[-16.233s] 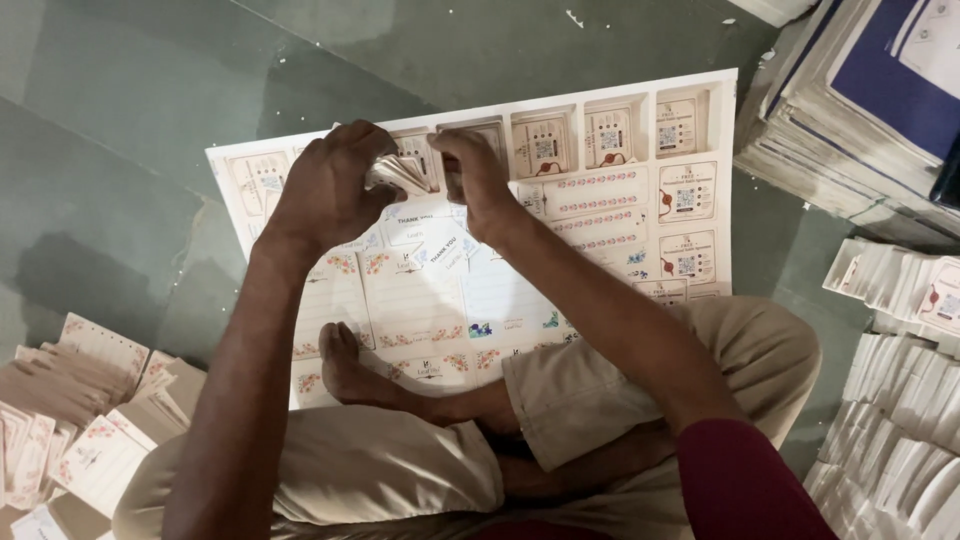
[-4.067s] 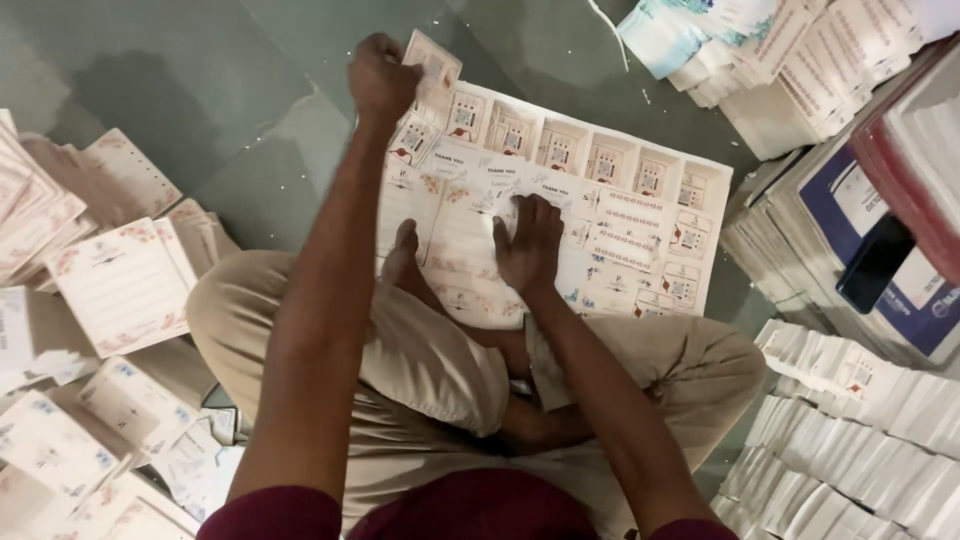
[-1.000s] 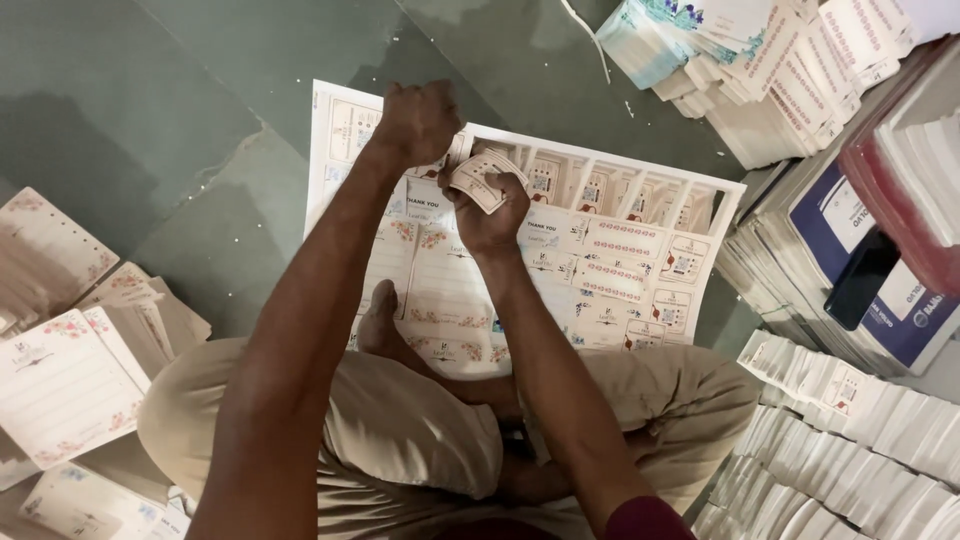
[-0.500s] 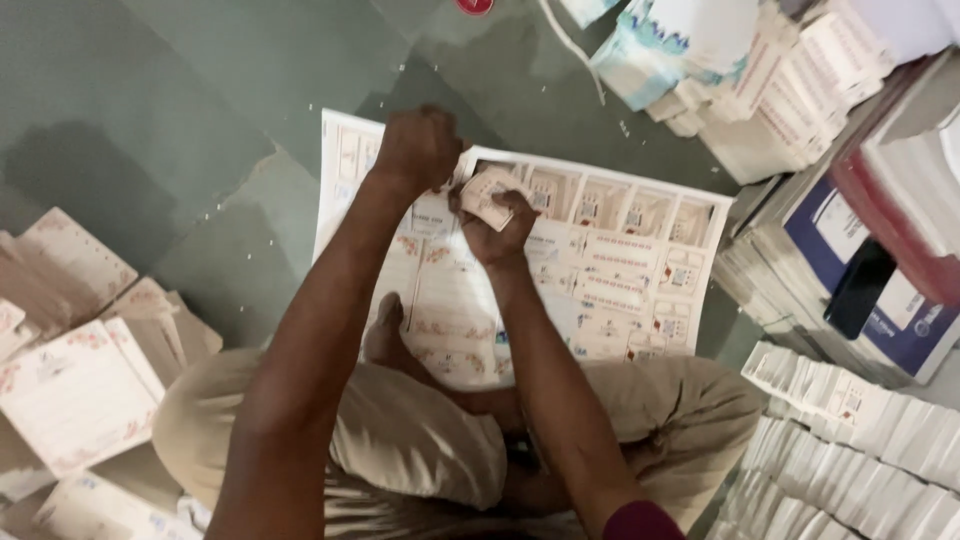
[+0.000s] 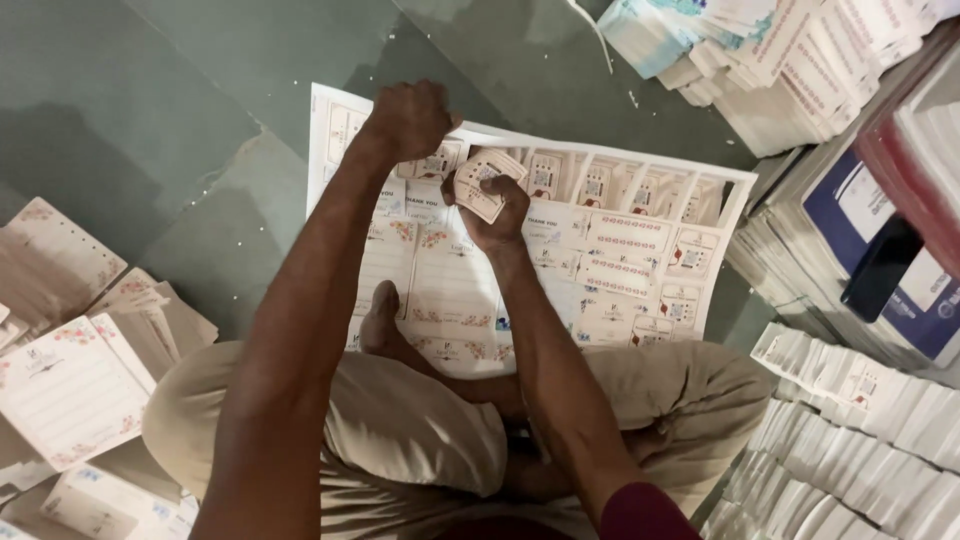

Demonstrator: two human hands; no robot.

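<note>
A large printed sheet [image 5: 640,240] of die-cut cards and tags lies on the grey-green floor in front of my crossed legs. My right hand [image 5: 495,215] grips a small stack of punched-out tags [image 5: 487,180] above the sheet's middle. My left hand [image 5: 408,118] is a closed fist pressing on the sheet's top row, next to the tags. What the fist pinches is hidden. My bare foot [image 5: 380,315] rests on the sheet's near edge.
Loose floral lined cards [image 5: 70,385] pile up at the left. Stacks of printed sheets and boxes [image 5: 850,200] line the right side, with rows of small cut cards [image 5: 860,420] at lower right and more bundles [image 5: 720,50] at the top.
Both hands stayed at the sheet's top row; the right hand keeps its tag stack and has drifted slightly. Earlier, the left hand pulled a corner piece while the right pressed the sheet flat.
</note>
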